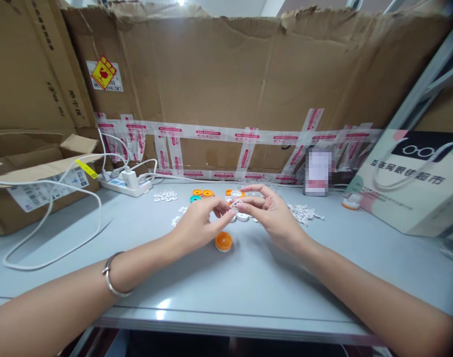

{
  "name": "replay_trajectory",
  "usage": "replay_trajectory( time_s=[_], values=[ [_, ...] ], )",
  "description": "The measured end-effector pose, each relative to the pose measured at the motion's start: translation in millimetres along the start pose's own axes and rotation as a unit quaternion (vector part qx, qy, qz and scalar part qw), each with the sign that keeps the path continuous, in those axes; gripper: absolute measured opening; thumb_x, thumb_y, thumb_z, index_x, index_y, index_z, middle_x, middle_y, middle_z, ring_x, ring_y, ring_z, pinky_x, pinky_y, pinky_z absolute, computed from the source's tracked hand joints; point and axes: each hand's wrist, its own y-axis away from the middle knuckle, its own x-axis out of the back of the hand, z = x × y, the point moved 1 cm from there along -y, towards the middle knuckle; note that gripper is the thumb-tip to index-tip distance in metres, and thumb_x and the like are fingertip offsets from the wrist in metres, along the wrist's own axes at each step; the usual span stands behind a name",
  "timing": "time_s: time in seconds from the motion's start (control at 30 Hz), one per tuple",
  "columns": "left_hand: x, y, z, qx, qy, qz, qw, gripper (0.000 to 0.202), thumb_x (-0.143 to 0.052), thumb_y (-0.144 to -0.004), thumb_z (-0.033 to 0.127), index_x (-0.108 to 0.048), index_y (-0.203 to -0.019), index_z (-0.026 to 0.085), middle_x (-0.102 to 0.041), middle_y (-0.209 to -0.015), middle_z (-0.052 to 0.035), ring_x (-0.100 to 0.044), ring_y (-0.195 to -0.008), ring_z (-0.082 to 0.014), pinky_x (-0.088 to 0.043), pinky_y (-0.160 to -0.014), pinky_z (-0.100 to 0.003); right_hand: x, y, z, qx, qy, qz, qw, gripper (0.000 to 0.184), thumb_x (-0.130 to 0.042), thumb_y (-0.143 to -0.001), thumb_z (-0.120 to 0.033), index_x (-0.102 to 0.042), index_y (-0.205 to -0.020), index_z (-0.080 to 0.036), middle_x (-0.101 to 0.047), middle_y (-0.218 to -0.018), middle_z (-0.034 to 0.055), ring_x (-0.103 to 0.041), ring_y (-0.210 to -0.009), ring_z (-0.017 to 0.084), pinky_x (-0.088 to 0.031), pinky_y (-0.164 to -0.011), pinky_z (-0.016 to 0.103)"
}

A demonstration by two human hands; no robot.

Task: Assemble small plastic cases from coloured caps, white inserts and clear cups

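A small white plastic part (235, 204) is pinched between the fingertips of both my hands, above the table. My left hand (204, 218) comes in from the left, thumb and fingers closed on one side of it. From the right, my right hand (271, 210) grips the other side between thumb and fingers. Just below them an orange round cup-like part (224, 241) with a white base stands on the table. Behind my fingers lie orange rings (203, 193), a teal ring (195, 199) and white round pieces (242, 216), partly hidden.
Small white discs (165, 196) lie at the back left, a heap of white pieces (304, 214) at the right. A power strip (125, 186) with looping white cable (99, 218), an open carton (36, 178), a phone (318, 171) and a paper bag (408, 183) border the table.
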Motion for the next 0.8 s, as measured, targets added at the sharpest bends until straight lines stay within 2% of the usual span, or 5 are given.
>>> replay_trajectory(
  time_s=[0.2,0.37,0.47,0.6,0.8],
  values=[
    [-3.0,-5.7,-7.1,0.115,0.265,-0.049,0.956,0.019,-0.058,-0.079,0.035,-0.064,-0.082,0.018,-0.067,-0.081,-0.0043,-0.061,-0.078,-0.0153,-0.046,-0.072,-0.028,7.0,-7.8,-5.4,0.004,0.030,-0.030,0.999,0.040,-0.069,-0.068,-0.036,-0.052,-0.102,-0.022,-0.071,-0.089,0.0047,-0.066,-0.080,0.018,-0.049,-0.075,0.035],
    [5.1,-10.2,-18.2,0.167,0.371,0.034,0.913,0.019,-0.061,-0.077,0.036,-0.064,-0.077,0.017,-0.063,-0.076,-0.0033,-0.057,-0.074,-0.0125,-0.043,-0.066,-0.025,56.9,-32.4,-3.0,0.046,0.183,0.032,0.981,0.033,-0.068,-0.066,-0.041,-0.061,-0.089,-0.019,-0.068,-0.098,0.0068,-0.062,-0.091,0.019,-0.045,-0.082,0.034],
    [9.2,-11.5,-23.2,0.175,0.409,0.079,0.892,0.019,-0.063,-0.075,0.035,-0.063,-0.073,0.016,-0.059,-0.072,-0.0014,-0.055,-0.072,-0.0105,-0.042,-0.065,-0.023,85.2,-41.6,4.6,-0.018,0.353,-0.031,0.935,0.028,-0.066,-0.066,-0.042,-0.065,-0.078,-0.018,-0.068,-0.080,0.0051,-0.060,-0.076,0.019,-0.045,-0.072,0.033],
    [7.8,-10.1,-24.9,0.170,0.377,0.082,0.907,0.021,-0.062,-0.076,0.037,-0.062,-0.075,0.016,-0.059,-0.073,-0.0021,-0.054,-0.072,-0.0114,-0.041,-0.065,-0.024,89.1,-40.7,12.4,-0.038,0.459,-0.108,0.881,0.028,-0.064,-0.066,-0.046,-0.067,-0.076,-0.020,-0.065,-0.074,0.0024,-0.055,-0.069,0.017,-0.041,-0.062,0.029],
    [4.6,-8.0,-22.9,0.145,0.335,0.056,0.929,0.023,-0.060,-0.077,0.039,-0.061,-0.078,0.016,-0.061,-0.076,-0.0029,-0.054,-0.072,-0.0121,-0.040,-0.066,-0.025,70.6,-37.9,22.9,-0.033,0.501,-0.127,0.856,0.022,-0.066,-0.064,-0.039,-0.064,-0.075,-0.020,-0.059,-0.073,0.0014,-0.053,-0.067,0.015,-0.039,-0.058,0.025]
  ],
)
